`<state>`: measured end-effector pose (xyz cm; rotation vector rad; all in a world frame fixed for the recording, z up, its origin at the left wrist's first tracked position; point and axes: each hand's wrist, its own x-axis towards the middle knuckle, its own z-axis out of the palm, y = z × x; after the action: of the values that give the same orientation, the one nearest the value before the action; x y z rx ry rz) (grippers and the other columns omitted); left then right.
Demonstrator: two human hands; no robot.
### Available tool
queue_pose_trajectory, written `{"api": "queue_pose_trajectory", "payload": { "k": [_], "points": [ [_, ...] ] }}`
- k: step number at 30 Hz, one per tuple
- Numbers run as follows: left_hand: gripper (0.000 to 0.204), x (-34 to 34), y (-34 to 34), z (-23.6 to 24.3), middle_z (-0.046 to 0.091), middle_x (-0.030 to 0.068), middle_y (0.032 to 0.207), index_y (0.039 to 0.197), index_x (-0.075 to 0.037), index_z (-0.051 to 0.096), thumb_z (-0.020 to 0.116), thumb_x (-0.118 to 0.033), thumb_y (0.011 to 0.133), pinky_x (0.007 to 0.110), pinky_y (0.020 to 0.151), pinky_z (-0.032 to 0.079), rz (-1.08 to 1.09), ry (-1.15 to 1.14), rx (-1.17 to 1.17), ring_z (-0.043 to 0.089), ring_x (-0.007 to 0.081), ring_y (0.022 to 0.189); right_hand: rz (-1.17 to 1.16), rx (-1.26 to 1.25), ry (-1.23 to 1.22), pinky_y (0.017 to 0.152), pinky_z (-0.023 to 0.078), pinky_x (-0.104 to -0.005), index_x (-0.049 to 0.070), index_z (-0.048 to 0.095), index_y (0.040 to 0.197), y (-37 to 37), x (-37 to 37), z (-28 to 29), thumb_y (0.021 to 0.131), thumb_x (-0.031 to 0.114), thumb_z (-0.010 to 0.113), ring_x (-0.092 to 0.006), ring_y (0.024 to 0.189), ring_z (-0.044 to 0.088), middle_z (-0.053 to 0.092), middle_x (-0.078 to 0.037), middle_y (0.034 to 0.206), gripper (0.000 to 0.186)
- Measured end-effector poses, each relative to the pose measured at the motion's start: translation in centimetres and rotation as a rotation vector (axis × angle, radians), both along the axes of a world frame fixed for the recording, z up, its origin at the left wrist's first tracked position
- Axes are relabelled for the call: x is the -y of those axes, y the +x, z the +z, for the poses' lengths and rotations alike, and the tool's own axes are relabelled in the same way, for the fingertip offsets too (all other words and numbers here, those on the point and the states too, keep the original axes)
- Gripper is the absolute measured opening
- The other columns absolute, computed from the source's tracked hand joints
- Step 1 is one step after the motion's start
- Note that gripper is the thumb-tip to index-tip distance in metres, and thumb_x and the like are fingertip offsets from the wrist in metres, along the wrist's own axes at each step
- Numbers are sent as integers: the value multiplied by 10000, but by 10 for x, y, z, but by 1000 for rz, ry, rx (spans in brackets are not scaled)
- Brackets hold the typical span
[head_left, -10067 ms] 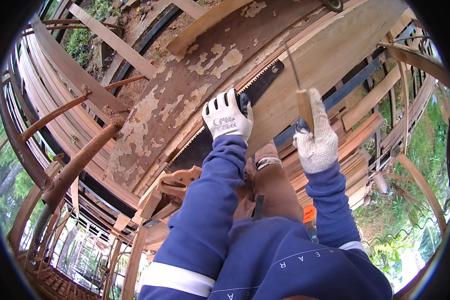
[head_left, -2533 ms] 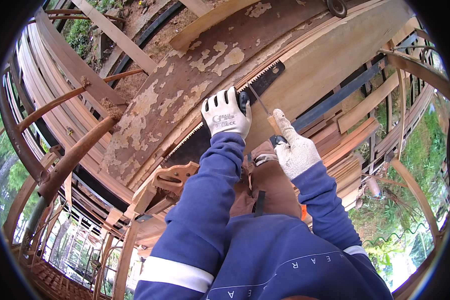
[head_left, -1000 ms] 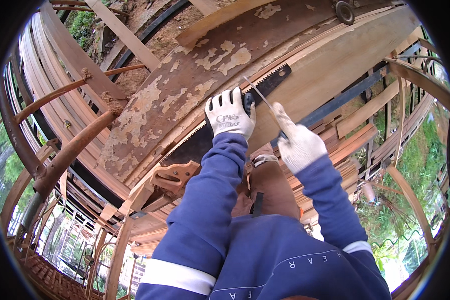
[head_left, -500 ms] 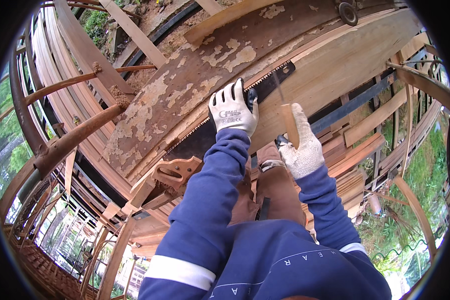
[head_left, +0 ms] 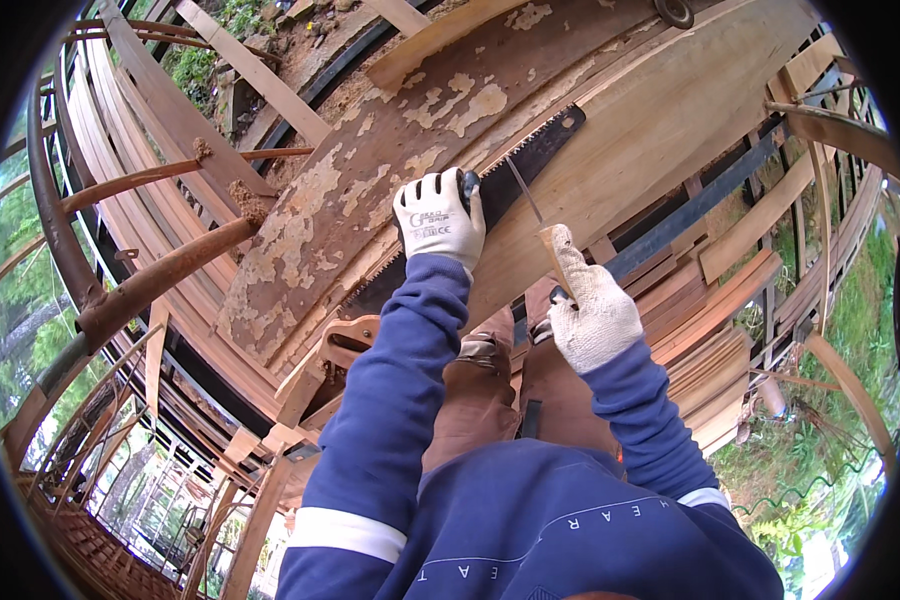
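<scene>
A hand saw lies slanting across the boards, its dark toothed blade [head_left: 535, 150] edge-up against a plank and its wooden handle [head_left: 345, 340] at lower left, partly behind my left sleeve. My left hand [head_left: 438, 218], in a white glove with dark fingertips, is closed over the middle of the blade. In my gloved right hand [head_left: 598, 315] is a slim metal file [head_left: 523, 188] by its wooden handle [head_left: 562, 258], index finger stretched along it. The file crosses over the blade, and its tip lies close to the teeth; contact cannot be made out.
Beyond the saw runs a weathered board [head_left: 300, 235] with peeling patches; a pale smooth plank [head_left: 660, 130] lies under the blade. A rusty pipe [head_left: 170, 280] juts in from the left. Stacked boards [head_left: 710, 385] stand at right, and a small wheel [head_left: 674, 12] rests at the top.
My left hand has slid along the blade toward the saw's handle. My right hand has drawn back slightly, and the file, blurred before, now slants across the blade toward the teeth.
</scene>
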<state>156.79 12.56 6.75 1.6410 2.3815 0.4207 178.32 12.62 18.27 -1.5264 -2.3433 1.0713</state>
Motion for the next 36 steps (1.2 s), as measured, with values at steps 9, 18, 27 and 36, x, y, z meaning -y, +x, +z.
{"api": "queue_pose_trajectory", "payload": {
  "k": [9,18,27,36],
  "points": [
    [216,-7,4,6,678,112,1037,1078,-135,661,624,-309,956,490,1006,410,-53,-139,6,627,333,1033,-75,115,5,668,560,-440,209,509,1543,-12,8,3,869,96,670,-364,716,646,614,-173,879,702],
    [185,-8,3,5,680,96,1011,1049,-153,667,630,-305,951,481,999,411,-47,-132,-12,634,312,1029,-40,225,-59,630,561,-462,264,514,1535,-22,-19,27,891,155,659,-361,678,653,625,-169,794,669],
    [214,-9,4,1,682,110,966,985,-132,664,610,-338,969,506,1002,397,-70,-89,-12,633,324,983,37,289,-233,728,566,-496,258,456,1566,-21,-44,5,897,146,609,-408,755,687,681,-241,846,695],
    [165,-10,4,3,685,98,1003,1021,-159,675,611,-291,945,494,1009,402,-59,-140,-81,635,321,1012,-88,13,-92,770,559,-497,187,522,1514,-65,-82,-1,903,112,631,-467,876,674,682,-296,968,625]
  ]
}}
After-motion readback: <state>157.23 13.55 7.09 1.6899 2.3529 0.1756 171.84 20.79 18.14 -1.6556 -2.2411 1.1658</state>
